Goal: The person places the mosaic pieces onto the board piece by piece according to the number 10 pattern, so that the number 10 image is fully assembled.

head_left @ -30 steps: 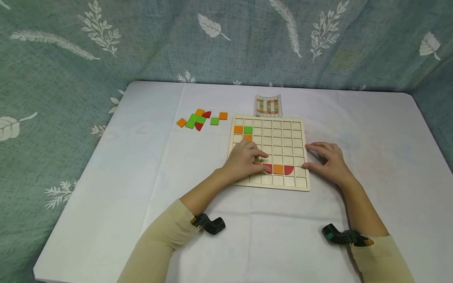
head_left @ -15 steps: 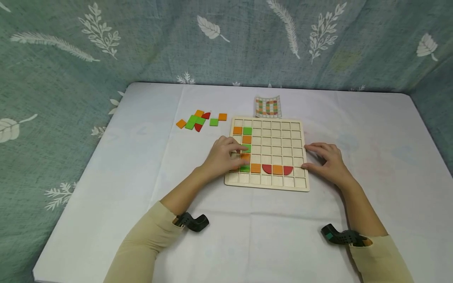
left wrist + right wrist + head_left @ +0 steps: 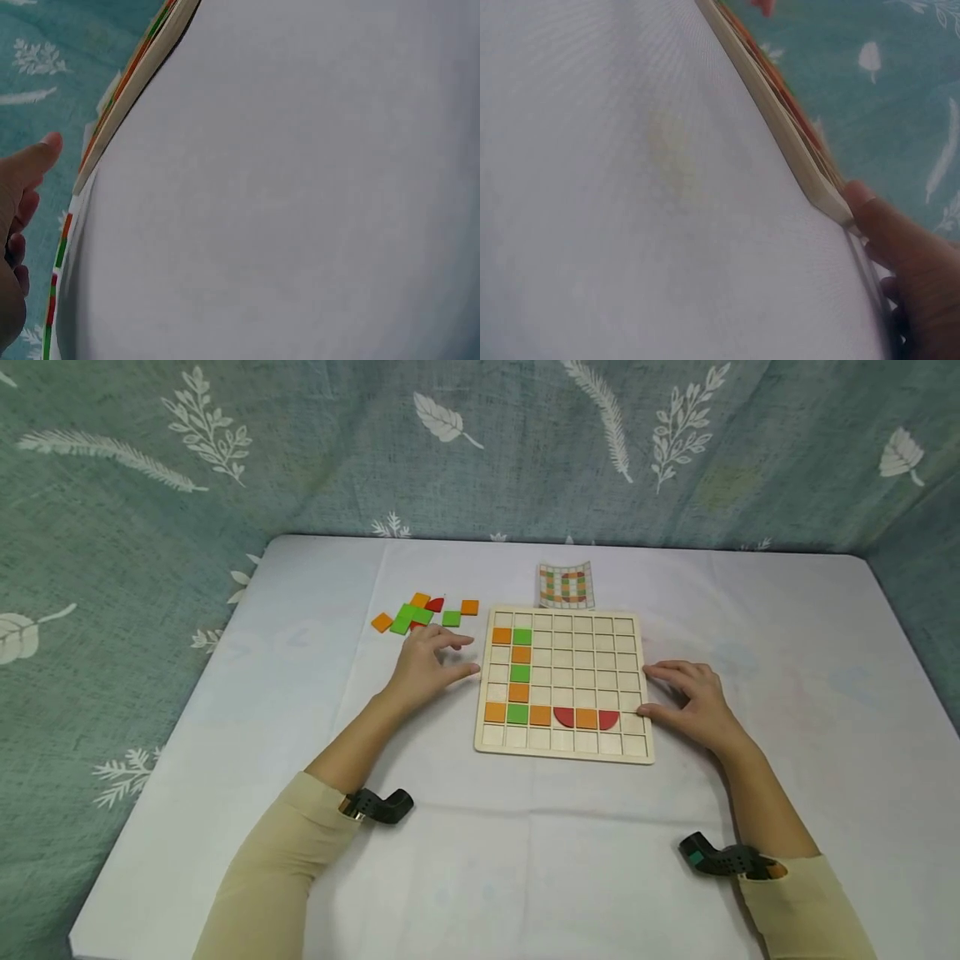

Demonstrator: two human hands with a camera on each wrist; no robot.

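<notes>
A pale wooden square board (image 3: 573, 657) with a seven-by-seven grid of shallow cells and a raised rim lies flat on the white cloth-covered table (image 3: 480, 860). Flat orange and green squares (image 3: 520, 673) form an upright run in its second column, with one more orange square beside each end. Along the second row from the near edge, orange and green squares continue into two red round-edged pieces (image 3: 564, 717) with an orange square between them.

The person's left hand (image 3: 429, 662) is between the board and a loose cluster of orange, green and red flat pieces (image 3: 406, 614), thumb and fingers spread apart, gripping nothing visible. The right hand (image 3: 696, 700) rests its thumb and fingertips, set apart, against the board's right edge.

Only the head view shows the pattern and the small printed grid card (image 3: 566, 586) just beyond the board. Both wrist views instead show the board's thick side, its pieces reduced to thin coloured strips; the right one shows the thumb touching a blunted corner.
</notes>
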